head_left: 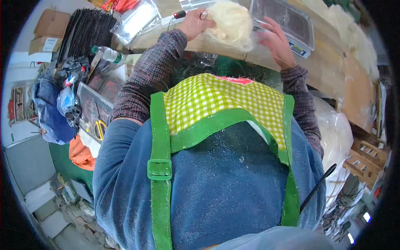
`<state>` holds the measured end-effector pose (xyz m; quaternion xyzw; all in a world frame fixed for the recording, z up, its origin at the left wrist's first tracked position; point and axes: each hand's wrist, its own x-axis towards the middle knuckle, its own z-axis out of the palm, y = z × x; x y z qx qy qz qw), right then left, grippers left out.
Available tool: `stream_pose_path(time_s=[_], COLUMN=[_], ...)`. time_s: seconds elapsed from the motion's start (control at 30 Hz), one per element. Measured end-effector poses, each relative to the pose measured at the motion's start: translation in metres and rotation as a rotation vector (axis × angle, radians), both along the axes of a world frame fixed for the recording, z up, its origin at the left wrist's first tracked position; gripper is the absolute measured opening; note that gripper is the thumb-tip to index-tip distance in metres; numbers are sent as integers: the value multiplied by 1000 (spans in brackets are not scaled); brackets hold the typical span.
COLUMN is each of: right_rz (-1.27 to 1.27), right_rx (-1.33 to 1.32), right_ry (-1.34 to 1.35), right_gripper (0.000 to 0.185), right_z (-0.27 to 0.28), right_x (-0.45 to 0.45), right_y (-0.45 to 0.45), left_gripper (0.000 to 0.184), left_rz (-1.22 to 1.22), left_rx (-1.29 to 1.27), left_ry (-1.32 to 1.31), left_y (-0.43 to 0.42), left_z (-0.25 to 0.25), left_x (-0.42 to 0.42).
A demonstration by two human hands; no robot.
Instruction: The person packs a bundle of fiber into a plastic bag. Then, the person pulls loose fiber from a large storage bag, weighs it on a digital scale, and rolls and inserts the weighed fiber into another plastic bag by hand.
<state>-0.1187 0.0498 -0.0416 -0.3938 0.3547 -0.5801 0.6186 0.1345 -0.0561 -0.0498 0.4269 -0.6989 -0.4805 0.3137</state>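
My left hand (195, 24) is closed on the left edge of a fluffy clump of cream fibre (230, 26), holding it over the front of the workbench. My right hand (276, 45) is beside the clump's right edge, fingers spread and slightly curved; loose wisps lie close to its fingertips. Just past the right hand stands a clear plastic tray (291, 25) on what looks like a scale with a blue-edged front (301, 51). A small black device with a red light (179, 15) sits by my left wrist.
More pale fibre (348, 35) is heaped on the bench's right side. At left are plastic bags (137, 21), a stack of dark sheets (86, 33), a bottle (111, 55), and yellow-handled scissors (99, 129) on a tray. A large plastic-wrapped bundle (331, 129) stands at right.
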Motion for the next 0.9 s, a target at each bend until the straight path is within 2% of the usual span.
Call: stream_pose_path(time_s=[0.1,0.13,0.2,0.23,0.27,0.33,0.37,0.4,0.5,0.6,0.63,0.73,0.9], right_rz=[-177,-170,-145,-123,-110,-85,-79,-76,165,105,72,92,158], right_rx=[-206,-197,-516,-684,-676,-1006,-1181,-1191,-885,-886,-881,-883,-863], right_ry=[1052,1049,1435,1622,1619,1573,1541,1541,1454,1479,1488,1527,1487], right_gripper=[65,65,68,70,70,60,56,56,42,30,25,24,27], right_z=[-6,-8,-3,-5,-12,-32,-37,-37,-36,-13,-5,8,-4], right_x=[-3,1,25,35,42,55,58,59,57,68,73,84,91], right_y=[6,3,-5,-8,-18,-44,-54,-57,-62,-63,-65,-77,-93], left_gripper=[20,19,20,20,19,19,19,20,23,27,27,23,25], left_rz=[-84,-133,-227,-223,-244,-287,-281,-249,-180,134,142,307,139], left_rx=[97,143,245,263,240,190,188,167,130,391,389,507,623], left_ry=[-26,86,310,308,212,19,22,4,-27,221,226,570,711], left_y=[-15,-20,-18,-14,-14,-11,-12,-12,-8,20,26,42,40], left_z=[-28,-44,-70,-71,-63,-51,-53,-58,-61,-42,-40,-41,-51], left_x=[3,-3,-8,-5,-3,3,6,10,19,17,17,16,26])
